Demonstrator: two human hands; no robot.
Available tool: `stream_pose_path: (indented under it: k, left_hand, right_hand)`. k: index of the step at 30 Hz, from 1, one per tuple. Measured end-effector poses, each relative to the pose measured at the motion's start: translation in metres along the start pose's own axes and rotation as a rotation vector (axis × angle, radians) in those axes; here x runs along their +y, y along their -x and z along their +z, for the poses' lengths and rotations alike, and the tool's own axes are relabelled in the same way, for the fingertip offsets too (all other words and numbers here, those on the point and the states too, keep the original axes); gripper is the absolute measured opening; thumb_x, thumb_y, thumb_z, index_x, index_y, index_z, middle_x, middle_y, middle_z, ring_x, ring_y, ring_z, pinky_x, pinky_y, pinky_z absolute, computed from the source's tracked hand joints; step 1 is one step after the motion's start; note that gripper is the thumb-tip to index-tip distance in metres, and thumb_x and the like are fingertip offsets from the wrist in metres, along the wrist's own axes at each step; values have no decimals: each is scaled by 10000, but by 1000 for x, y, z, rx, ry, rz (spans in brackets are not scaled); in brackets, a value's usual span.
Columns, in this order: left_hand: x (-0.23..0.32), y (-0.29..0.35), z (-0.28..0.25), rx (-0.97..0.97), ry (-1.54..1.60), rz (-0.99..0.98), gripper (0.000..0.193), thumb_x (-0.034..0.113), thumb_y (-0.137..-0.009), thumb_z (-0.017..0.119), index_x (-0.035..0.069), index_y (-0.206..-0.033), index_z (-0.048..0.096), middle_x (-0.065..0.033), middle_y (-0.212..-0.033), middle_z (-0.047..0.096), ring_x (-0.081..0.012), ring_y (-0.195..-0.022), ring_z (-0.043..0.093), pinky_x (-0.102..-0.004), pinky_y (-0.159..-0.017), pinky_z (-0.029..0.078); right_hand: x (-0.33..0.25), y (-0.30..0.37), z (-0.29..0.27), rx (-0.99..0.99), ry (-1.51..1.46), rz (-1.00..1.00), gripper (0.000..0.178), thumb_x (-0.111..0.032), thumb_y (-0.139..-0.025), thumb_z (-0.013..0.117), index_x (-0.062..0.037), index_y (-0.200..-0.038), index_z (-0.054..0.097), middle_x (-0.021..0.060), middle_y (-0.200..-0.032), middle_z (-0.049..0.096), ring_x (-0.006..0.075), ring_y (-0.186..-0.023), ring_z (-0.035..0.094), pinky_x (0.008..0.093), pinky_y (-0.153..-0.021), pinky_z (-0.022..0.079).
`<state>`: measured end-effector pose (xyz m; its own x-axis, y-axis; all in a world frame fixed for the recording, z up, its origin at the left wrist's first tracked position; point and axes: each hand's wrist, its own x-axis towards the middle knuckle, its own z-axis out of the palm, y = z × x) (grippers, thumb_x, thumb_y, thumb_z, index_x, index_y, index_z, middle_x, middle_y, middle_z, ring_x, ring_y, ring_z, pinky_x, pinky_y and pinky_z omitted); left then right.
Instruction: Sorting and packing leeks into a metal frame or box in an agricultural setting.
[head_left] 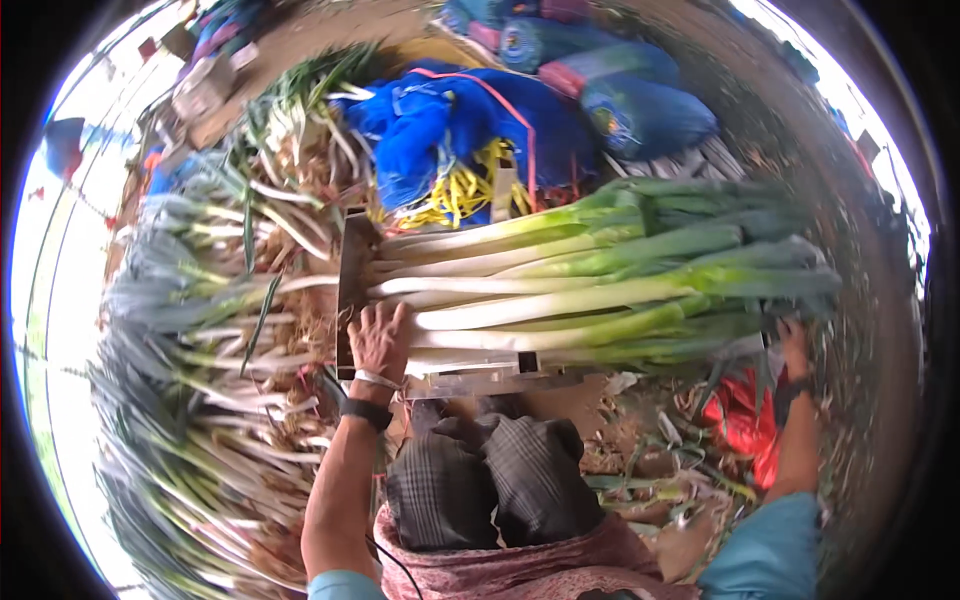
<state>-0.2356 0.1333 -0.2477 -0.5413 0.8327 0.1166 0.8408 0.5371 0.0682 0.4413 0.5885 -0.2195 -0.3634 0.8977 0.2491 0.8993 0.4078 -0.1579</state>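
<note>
A row of trimmed leeks [560, 290] lies side by side on a low metal stand [470, 378] in front of my knees. Their white ends point left toward an upright dark end plate [354, 290], and the green leaves point right. My left hand [379, 340] rests with fingers spread on the white ends nearest me, close to that plate. At the leafy end, my right hand [793, 345] touches the near side of the green tops; leaves partly hide its fingers, so its grip does not show.
Untrimmed leeks with roots [230, 400] are heaped along the left. Behind the stand lie blue netting [480, 120] and yellow ties [465, 190]. Filled net bags [645, 115] lie farther back. A red plastic bag [740, 415] and leaf scraps [680, 480] are on the ground at right.
</note>
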Motion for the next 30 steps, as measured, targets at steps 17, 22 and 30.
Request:
stream_pose_path:
  k: [17,22,30]
  left_hand:
    - [-8,5,-3,-2,65,-57,381,159,-829,496,211,-1205,532,-104,-1163,542,-303,-1133,476,-509,-879,391]
    - [-9,-11,-19,-50,71,-100,461,117,-834,471,211,-1285,496,-153,-1271,508,-370,-1224,426,-582,-969,347]
    - [-13,20,-41,-34,477,54,679,272,-728,717,127,-1330,439,-152,-1331,469,-365,-1225,417,-494,-1060,310]
  right_hand:
    - [-465,53,-16,-128,-99,-980,792,-307,-695,768,-192,-1398,420,102,-1392,436,308,-1275,384,524,-1085,238]
    - [-478,8,38,-148,-50,-973,730,-314,-762,714,-245,-1420,405,69,-1330,502,275,-1151,464,467,-1024,300]
    - [-481,38,35,-148,-134,-868,672,-245,-648,796,-297,-1279,571,-11,-1230,551,226,-1111,473,448,-997,316]
